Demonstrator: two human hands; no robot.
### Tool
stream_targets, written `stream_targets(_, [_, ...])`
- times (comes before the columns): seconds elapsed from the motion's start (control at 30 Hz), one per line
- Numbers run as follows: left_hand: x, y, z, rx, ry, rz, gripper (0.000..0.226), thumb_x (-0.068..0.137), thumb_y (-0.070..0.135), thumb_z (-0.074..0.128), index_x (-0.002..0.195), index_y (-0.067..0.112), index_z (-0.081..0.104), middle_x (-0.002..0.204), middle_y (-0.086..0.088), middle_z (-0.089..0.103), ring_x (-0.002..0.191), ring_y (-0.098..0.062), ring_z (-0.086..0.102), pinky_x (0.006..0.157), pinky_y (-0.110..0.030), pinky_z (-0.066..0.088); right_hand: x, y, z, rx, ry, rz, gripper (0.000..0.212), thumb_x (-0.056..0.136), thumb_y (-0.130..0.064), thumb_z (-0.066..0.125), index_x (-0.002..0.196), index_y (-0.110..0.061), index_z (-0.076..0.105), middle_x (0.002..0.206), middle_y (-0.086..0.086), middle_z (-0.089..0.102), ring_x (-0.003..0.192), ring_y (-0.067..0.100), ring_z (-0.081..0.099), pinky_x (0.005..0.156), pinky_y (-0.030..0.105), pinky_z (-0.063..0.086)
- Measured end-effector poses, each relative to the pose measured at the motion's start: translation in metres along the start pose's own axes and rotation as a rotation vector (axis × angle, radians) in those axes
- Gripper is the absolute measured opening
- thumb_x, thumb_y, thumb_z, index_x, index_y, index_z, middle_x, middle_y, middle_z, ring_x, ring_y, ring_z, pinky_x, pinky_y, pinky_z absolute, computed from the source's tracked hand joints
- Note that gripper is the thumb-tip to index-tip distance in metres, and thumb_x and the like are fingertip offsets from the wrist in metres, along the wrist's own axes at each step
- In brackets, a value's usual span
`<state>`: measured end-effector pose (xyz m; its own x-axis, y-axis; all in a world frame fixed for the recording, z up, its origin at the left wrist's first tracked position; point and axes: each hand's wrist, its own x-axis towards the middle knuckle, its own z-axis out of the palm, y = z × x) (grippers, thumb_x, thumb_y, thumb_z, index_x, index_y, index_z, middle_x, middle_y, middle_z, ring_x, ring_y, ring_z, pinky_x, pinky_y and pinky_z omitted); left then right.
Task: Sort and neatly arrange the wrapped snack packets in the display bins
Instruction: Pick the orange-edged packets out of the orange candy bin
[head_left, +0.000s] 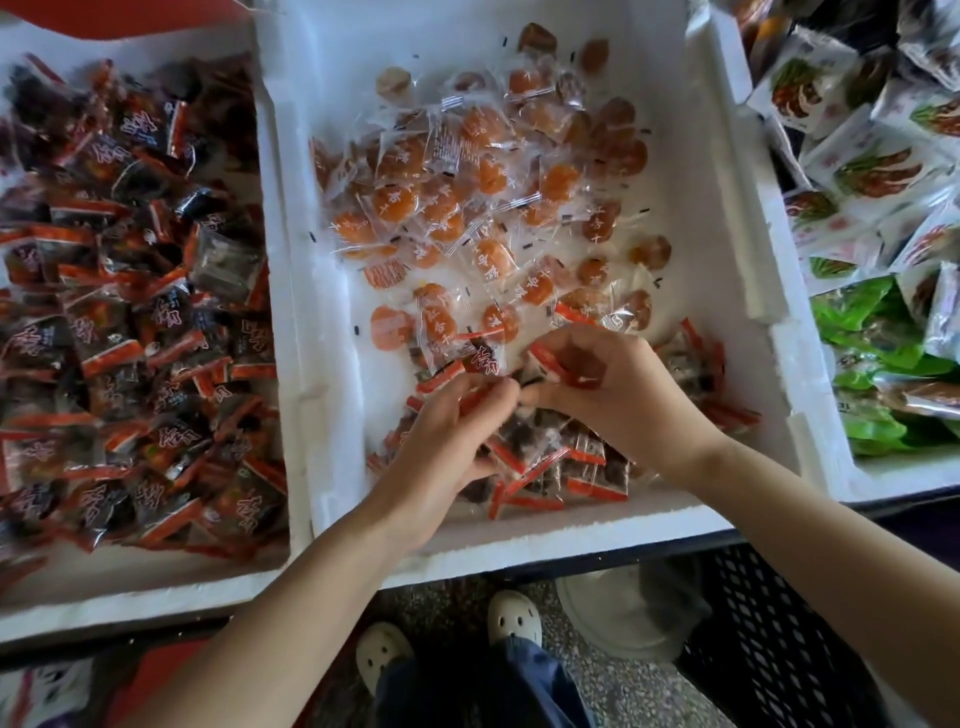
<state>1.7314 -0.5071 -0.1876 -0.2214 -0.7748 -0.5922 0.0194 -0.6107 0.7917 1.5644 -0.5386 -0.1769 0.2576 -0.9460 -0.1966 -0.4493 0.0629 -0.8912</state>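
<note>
— Hands?
— I see both over the near end of the white foam bin (519, 535), backs up. The left hand (457, 423) and right hand (610, 387) each curl their fingers round dark red-edged plastic snack packets (571, 462) heaped there.

Left hand (447, 415) and right hand (608, 384) gripping dark red-edged packets (545, 467), white foam bin (727, 270)

Free: bare floor of the middle foam bin (727, 234) along its left wall and far end. Blocked: orange packets (441, 208) crowd the centre, dark red-edged packets (550, 467) heap the near corner.
</note>
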Motion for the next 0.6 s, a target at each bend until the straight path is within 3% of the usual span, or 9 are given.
stream_targets(0.1, [-0.002,-0.002,0.001,0.166,0.115,0.07,0.036,0.081,0.023,0.076,0.113,0.027,0.061,0.107,0.0,0.072,0.104,-0.022,0.068,0.092,-0.044,0.054,0.004,0.0,0.002,0.104,0.018,-0.029,0.021,0.077,-0.02,0.073,0.095,-0.024,0.063,0.085,-0.006,0.069,0.08,0.009,0.066,0.073,0.018,0.053])
stream_targets(0.2, [-0.004,-0.002,-0.006,0.189,0.182,0.101,0.039,0.079,0.022,0.075,0.115,0.026,0.061,0.106,0.007,0.072,0.103,-0.012,0.067,0.093,-0.033,0.053,0.007,0.012,-0.006,0.134,0.092,0.004,0.014,0.089,-0.015,0.061,0.103,-0.019,0.063,0.095,-0.006,0.068,0.088,0.005,0.065,0.079,0.014,0.051])
stream_targets(0.27, [-0.007,-0.002,-0.014,0.173,0.207,0.119,0.032,0.081,0.02,0.074,0.11,0.027,0.062,0.101,0.009,0.073,0.098,-0.007,0.068,0.085,-0.024,0.052,0.008,0.031,-0.013,-0.03,0.051,0.087,0.021,0.091,-0.019,0.059,0.111,-0.016,0.062,0.103,-0.008,0.067,0.095,0.004,0.063,0.082,0.008,0.047])
stream_targets(0.33, [-0.009,-0.003,-0.02,0.169,0.238,0.124,0.025,0.084,0.019,0.072,0.106,0.028,0.062,0.096,0.01,0.074,0.093,-0.004,0.069,0.078,-0.021,0.049,0.004,0.051,-0.014,-0.266,-0.138,0.176,0.035,0.088,-0.027,0.062,0.121,-0.016,0.057,0.116,-0.007,0.062,0.098,0.0,0.058,0.083,0.005,0.042])
stream_targets(0.4, [-0.009,-0.006,-0.024,0.16,0.267,0.119,0.022,0.086,0.017,0.07,0.104,0.027,0.062,0.092,0.01,0.074,0.09,-0.006,0.07,0.079,-0.025,0.051,-0.003,0.064,-0.007,-0.492,-0.289,0.187,0.059,0.082,-0.037,0.068,0.133,-0.019,0.046,0.135,-0.003,0.05,0.101,0.0,0.054,0.091,0.015,0.039])
stream_targets(0.43, [-0.009,-0.007,-0.025,0.157,0.28,0.114,0.021,0.086,0.016,0.07,0.103,0.026,0.062,0.091,0.009,0.074,0.091,-0.008,0.07,0.082,-0.029,0.053,-0.006,0.068,-0.003,-0.579,-0.317,0.171,0.07,0.078,-0.041,0.071,0.138,-0.021,0.04,0.143,-0.003,0.041,0.113,0.005,0.05,0.098,0.021,0.036])
stream_targets(0.5, [-0.01,-0.01,-0.027,0.154,0.297,0.104,0.022,0.086,0.016,0.071,0.103,0.027,0.063,0.093,0.008,0.074,0.093,-0.01,0.07,0.088,-0.035,0.054,-0.01,0.071,0.006,-0.708,-0.306,0.121,0.084,0.074,-0.045,0.073,0.144,-0.024,0.031,0.15,-0.005,0.03,0.134,0.015,0.033,0.111,0.03,0.025])
stream_targets(0.53, [-0.01,-0.011,-0.027,0.153,0.301,0.101,0.022,0.085,0.016,0.071,0.103,0.027,0.063,0.094,0.007,0.074,0.093,-0.011,0.07,0.09,-0.037,0.054,-0.011,0.073,0.009,-0.741,-0.275,0.096,0.084,0.075,-0.044,0.073,0.144,-0.024,0.03,0.149,-0.005,0.03,0.136,0.016,0.031,0.112,0.031,0.023])
stream_targets(0.6, [-0.011,-0.013,-0.027,0.147,0.309,0.097,0.022,0.085,0.016,0.072,0.103,0.026,0.063,0.095,0.006,0.074,0.093,-0.011,0.07,0.092,-0.038,0.054,-0.011,0.077,0.011,-0.732,-0.179,0.062,0.069,0.08,-0.037,0.07,0.139,-0.024,0.038,0.141,-0.005,0.043,0.124,0.015,0.044,0.105,0.029,0.032])
